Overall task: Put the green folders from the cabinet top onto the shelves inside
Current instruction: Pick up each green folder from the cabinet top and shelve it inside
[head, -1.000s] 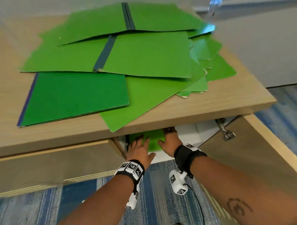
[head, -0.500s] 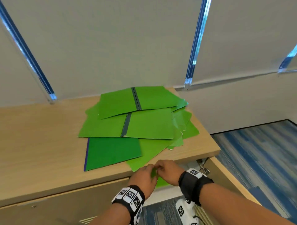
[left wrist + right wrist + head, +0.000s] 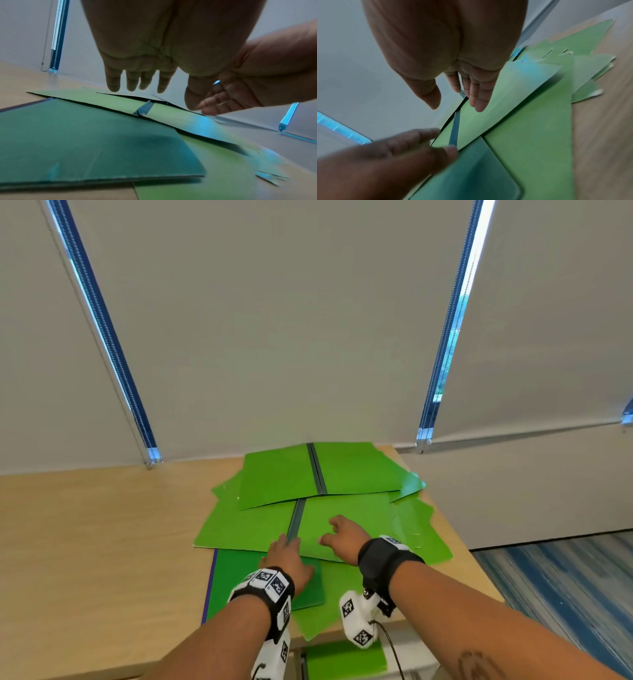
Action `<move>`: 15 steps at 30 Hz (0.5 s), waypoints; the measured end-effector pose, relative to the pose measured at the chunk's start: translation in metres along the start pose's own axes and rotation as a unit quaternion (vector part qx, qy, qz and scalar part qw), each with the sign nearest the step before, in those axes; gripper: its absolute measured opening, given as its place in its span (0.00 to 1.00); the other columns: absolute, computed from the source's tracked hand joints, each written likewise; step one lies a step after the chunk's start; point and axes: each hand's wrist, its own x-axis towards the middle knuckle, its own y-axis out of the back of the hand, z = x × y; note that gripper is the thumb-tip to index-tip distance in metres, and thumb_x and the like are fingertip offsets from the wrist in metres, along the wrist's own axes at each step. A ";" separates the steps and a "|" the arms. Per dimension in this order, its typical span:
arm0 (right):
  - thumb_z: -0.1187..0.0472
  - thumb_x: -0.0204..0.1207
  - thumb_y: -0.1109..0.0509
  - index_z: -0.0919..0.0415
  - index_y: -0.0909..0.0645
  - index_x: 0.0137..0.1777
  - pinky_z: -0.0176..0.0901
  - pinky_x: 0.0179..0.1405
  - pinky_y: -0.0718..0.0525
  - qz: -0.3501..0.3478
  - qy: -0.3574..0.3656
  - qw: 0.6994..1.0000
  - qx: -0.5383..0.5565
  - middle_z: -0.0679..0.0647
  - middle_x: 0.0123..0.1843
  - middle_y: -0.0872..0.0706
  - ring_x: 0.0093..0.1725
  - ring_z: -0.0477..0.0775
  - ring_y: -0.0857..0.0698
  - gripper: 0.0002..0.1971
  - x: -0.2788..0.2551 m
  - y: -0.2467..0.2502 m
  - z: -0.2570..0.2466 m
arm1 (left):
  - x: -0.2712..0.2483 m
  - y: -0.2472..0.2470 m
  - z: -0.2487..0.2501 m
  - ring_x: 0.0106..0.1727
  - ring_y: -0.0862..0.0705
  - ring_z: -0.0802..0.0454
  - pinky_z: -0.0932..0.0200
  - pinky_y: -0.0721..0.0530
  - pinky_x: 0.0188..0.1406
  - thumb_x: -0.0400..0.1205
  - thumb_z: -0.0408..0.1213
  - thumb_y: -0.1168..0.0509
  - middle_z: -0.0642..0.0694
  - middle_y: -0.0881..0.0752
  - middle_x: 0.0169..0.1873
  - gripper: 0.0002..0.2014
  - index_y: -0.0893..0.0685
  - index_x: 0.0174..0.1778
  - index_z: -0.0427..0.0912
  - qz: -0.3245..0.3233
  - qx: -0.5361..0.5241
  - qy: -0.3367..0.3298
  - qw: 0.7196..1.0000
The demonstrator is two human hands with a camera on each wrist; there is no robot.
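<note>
Sprawling across the right end of the wooden tabletop (image 3: pixel 85 529), the green folders (image 3: pixel 356 518) lie in a loose overlapping pile. Both hands hover just over its middle, holding nothing: the left hand (image 3: pixel 286 556) has straight fingers near a dark spine, the right hand (image 3: pixel 342 537) has relaxed, spread fingers.

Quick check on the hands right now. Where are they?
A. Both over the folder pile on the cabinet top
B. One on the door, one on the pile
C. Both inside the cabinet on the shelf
A: the left hand and right hand both hover with fingers spread over the open folder on the pile on the cabinet top.
</note>
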 end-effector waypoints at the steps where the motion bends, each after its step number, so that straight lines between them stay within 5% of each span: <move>1: 0.53 0.73 0.28 0.61 0.35 0.78 0.47 0.63 0.19 0.006 -0.012 0.999 0.035 0.59 0.68 0.21 0.61 0.58 0.18 0.35 0.012 0.001 -0.002 | 0.006 0.000 -0.001 0.85 0.50 0.41 0.38 0.44 0.82 0.79 0.53 0.36 0.43 0.53 0.85 0.39 0.46 0.84 0.50 -0.026 0.023 0.001 0.999; 4: 0.57 0.72 0.28 0.59 0.34 0.77 0.54 0.64 0.16 0.014 -0.049 0.978 0.205 0.61 0.71 0.22 0.65 0.61 0.18 0.34 0.045 0.004 -0.007 | 0.021 -0.010 -0.003 0.85 0.56 0.40 0.31 0.53 0.81 0.79 0.59 0.40 0.45 0.58 0.85 0.39 0.50 0.84 0.54 -0.092 0.098 0.004 0.991; 7: 0.60 0.72 0.28 0.58 0.36 0.78 0.57 0.66 0.18 0.004 -0.058 0.950 0.307 0.64 0.74 0.25 0.70 0.65 0.22 0.34 0.069 0.003 -0.008 | 0.029 -0.020 -0.009 0.85 0.52 0.38 0.27 0.50 0.79 0.80 0.62 0.44 0.44 0.55 0.85 0.37 0.49 0.83 0.58 -0.142 0.151 0.003 0.978; 10: 0.60 0.72 0.28 0.56 0.38 0.79 0.57 0.66 0.20 -0.009 -0.060 0.935 0.349 0.62 0.76 0.27 0.72 0.65 0.23 0.36 0.085 -0.001 -0.006 | 0.031 -0.022 -0.016 0.84 0.48 0.35 0.30 0.44 0.80 0.80 0.62 0.45 0.42 0.54 0.85 0.35 0.47 0.83 0.60 -0.176 0.169 -0.009 0.970; 15: 0.63 0.75 0.29 0.54 0.41 0.80 0.62 0.70 0.22 -0.006 -0.059 0.914 0.402 0.63 0.75 0.27 0.73 0.67 0.25 0.36 0.106 -0.011 0.003 | 0.024 -0.015 -0.019 0.85 0.56 0.39 0.38 0.50 0.82 0.81 0.59 0.42 0.46 0.60 0.85 0.36 0.50 0.83 0.60 -0.208 0.148 -0.019 0.967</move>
